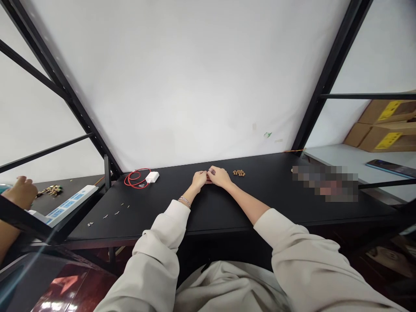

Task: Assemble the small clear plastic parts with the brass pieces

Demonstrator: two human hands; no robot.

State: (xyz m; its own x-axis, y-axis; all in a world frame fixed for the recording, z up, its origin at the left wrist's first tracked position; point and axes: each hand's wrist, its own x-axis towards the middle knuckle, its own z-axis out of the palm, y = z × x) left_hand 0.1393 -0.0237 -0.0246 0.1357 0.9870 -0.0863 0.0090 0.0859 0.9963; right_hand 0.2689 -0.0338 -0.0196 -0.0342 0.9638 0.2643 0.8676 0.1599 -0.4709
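Over the middle of the black table (260,199), my left hand (199,179) and my right hand (219,177) meet with their fingertips together. Both are closed, fingers bent in a pinch. Something small and dark shows between them, mostly hidden by the fingers, and I cannot make out its kind. Just right of my right hand lies a little heap of small brown bead-like pieces (238,173), apart from the hand.
A white charger (152,177) with a red cable (126,178) lies at the left back. Small scraps (90,224) dot the left front. A power strip (71,205) and another person's hand (22,192) are farther left. Black frame posts flank the table; boxes (386,135) stand right.
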